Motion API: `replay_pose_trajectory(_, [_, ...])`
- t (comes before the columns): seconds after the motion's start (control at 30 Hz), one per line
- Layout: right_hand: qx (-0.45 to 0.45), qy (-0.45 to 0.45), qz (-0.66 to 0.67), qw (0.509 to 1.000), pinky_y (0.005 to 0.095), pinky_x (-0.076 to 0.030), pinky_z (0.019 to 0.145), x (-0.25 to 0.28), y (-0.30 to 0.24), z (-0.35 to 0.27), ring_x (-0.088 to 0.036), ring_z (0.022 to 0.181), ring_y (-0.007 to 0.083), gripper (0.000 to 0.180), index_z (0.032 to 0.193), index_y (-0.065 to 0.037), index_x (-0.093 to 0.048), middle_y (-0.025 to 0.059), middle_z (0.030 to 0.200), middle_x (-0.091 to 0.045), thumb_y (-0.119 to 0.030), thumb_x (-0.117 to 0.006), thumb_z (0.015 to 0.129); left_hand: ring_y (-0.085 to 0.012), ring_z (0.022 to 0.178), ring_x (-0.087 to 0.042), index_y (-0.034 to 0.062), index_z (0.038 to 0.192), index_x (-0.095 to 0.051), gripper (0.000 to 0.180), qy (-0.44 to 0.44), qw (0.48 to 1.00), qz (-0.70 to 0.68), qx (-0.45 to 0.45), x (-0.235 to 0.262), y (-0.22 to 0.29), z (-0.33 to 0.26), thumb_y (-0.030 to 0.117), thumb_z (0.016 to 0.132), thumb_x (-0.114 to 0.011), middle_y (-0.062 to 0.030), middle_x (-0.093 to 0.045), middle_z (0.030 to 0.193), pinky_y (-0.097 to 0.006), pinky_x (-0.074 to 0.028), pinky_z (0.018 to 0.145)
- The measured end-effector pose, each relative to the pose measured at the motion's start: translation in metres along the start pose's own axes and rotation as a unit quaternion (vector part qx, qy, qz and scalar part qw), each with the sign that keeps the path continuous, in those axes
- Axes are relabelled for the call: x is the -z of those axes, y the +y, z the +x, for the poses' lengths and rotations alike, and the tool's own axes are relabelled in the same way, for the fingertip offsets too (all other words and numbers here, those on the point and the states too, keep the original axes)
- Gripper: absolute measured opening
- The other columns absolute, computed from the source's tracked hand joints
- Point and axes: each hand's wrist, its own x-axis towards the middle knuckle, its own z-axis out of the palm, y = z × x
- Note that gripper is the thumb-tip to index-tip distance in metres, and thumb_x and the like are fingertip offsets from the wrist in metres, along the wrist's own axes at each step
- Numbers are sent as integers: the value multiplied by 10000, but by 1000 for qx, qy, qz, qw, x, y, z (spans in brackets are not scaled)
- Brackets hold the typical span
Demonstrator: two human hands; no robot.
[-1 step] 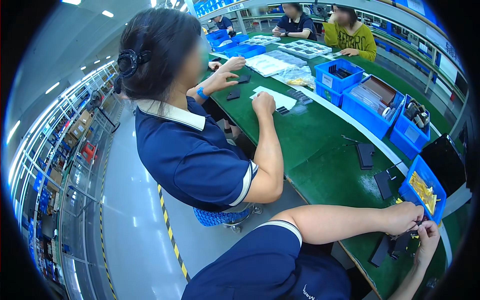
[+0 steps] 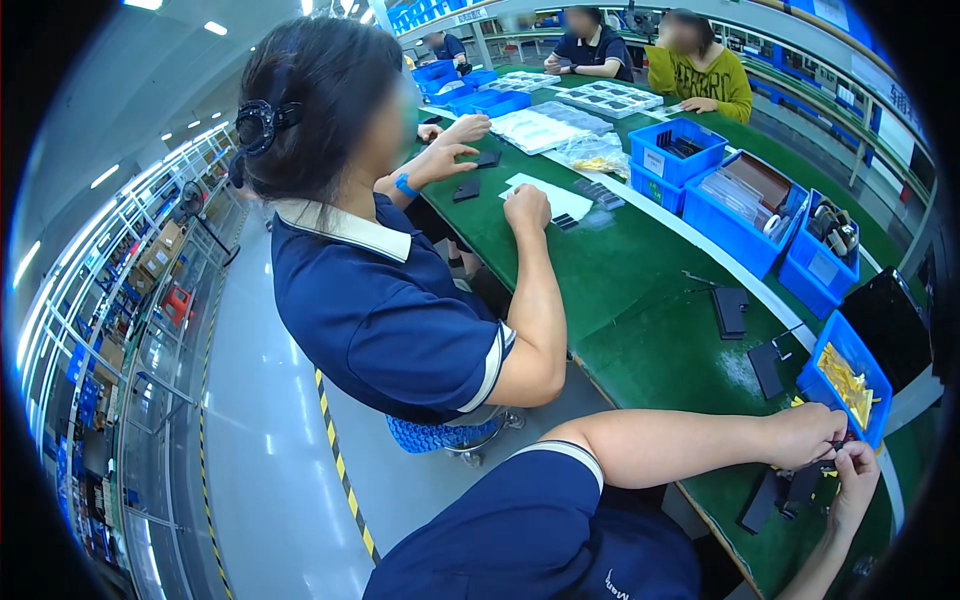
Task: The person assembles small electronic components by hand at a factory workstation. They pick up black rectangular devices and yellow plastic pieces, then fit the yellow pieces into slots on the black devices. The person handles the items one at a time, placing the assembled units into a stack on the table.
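Holding steady since the earlier frame, the head view shows no visible shift: both hands stay low at the right, at the near edge of the green surface [image 2: 640, 270]. The left hand [image 2: 805, 435] is curled, fingers closed around a small black part [image 2: 800, 485] that sits just above the surface, and the right hand [image 2: 855, 480] pinches the same part from the other side with narrow fingers. Another flat black piece [image 2: 758, 503] lies touching the surface just left of the part. A small blue bin [image 2: 815, 375] of yellow pieces stands just behind the hands, and two dark flat parts [image 2: 730, 310] lie farther up the surface. A co-worker in a navy shirt [image 2: 380, 300] sits to the left as before, fist resting on a white sheet [image 2: 550, 200]. Larger blue bins [image 2: 745, 235] line the far side.
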Motion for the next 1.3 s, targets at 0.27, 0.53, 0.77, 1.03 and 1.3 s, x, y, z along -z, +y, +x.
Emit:
replay_pose_trajectory(0.27, [-11,-14,-91,996,211,-409,674,2,-21,-5,-521,720,76,87,803,8,-611,11,798,-589,-64,-656,787,-390,694,-583,18,901,-476,203,0,1000,3,-22,3,0,0,128,811,-621,-177,-589,703,-469,-429,607])
replay_pose_trajectory(0.53, [45,35,-175,983,216,-401,591,-23,-41,-14,-487,639,73,53,735,8,-575,0,701,-547,-29,-613,728,-378,802,-607,22,963,-498,197,-24,999,-19,15,7,12,-3,116,816,-591,-186,-622,814,-429,-473,677])
replay_pose_trajectory(0.77, [148,74,-291,942,292,-469,608,-36,-57,-18,-612,647,191,72,740,1,-599,85,679,-603,2,-621,672,-237,666,-589,51,1029,-531,226,-64,995,-46,60,15,17,-1,243,913,-497,-138,-580,732,-335,-449,614])
replay_pose_trajectory(1.03, [213,89,-290,929,341,-472,605,-39,-52,-18,-601,677,259,87,791,-4,-609,108,722,-597,0,-637,708,-111,663,-604,-7,984,-596,239,-72,994,-13,86,15,21,3,161,827,-660,-77,-657,778,-258,-470,608])
replay_pose_trajectory(1.3, [144,75,-194,967,338,-484,615,-36,-55,-17,-612,671,264,70,779,17,-635,123,707,-610,-42,-655,748,-93,662,-598,7,960,-609,180,-54,990,-41,122,13,27,1,132,834,-639,-57,-642,739,-245,-469,606])
